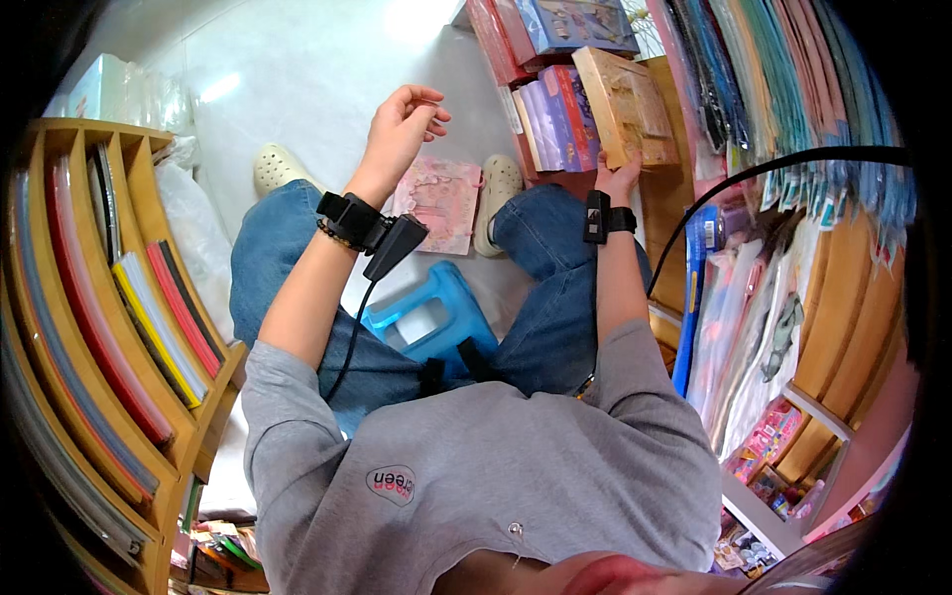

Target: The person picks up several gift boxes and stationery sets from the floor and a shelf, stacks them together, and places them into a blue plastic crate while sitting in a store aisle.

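My right hand (620, 177) grips the near end of a yellow-orange box (623, 104), which leans at the right end of a row of boxed goods on a low shelf. Thumb and fingers are closed on the box's lower edge. My left hand (407, 123) hangs over the floor with nothing in it, its fingers loosely curled and a little apart. Below it, a pink, patterned flat book or box (439, 204) lies on the floor between my shoes, partly covered by my left forearm. A blue plastic stool (435, 316) shows between my thighs.
A slotted wooden rack (167, 461) of coloured folders stands at left. Purple boxes (547, 123) and a blue box (576, 26) fill the shelf ahead right. Hanging plastic packs (788, 97) and a black cable (773, 160) are at right. My shoe (502, 193) rests beside the pink item.
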`<state>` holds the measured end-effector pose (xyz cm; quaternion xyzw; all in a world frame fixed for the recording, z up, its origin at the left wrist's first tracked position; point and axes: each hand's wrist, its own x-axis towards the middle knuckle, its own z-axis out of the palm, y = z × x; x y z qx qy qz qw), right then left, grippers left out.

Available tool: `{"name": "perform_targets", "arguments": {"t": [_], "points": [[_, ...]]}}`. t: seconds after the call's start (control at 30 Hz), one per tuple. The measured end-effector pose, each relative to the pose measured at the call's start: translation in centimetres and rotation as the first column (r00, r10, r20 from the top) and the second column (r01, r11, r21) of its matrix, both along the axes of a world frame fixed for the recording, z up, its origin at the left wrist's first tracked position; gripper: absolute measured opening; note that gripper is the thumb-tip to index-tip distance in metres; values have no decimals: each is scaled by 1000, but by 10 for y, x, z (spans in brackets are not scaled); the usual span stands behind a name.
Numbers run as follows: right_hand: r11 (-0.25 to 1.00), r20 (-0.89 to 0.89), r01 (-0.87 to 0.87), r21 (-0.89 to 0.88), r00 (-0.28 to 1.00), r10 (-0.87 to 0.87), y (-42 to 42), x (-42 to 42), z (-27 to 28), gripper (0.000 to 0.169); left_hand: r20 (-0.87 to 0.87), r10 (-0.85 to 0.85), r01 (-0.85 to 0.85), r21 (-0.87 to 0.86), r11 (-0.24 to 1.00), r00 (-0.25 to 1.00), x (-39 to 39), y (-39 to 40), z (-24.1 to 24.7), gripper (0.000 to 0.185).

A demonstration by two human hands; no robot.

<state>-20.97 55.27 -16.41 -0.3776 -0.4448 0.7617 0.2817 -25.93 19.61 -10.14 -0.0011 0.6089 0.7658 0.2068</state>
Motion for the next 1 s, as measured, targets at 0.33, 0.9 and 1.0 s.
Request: {"name": "perform_targets", "arguments": {"t": [0.33,0.9,1.0], "points": [[997,51,-76,31,996,74,14,4,-30,37,7,-51,51,-23,998,999,-1,9,-1,21],[1000,-35,-27,-11,999,27,40,20,-38,32,-5,-112,112,-56,992,994,-2,19,-4,22],[1000,-69,-1,-28,998,0,41,36,-17,29,-2,-188,187,-77,979,982,-1,22,-4,22]]}}
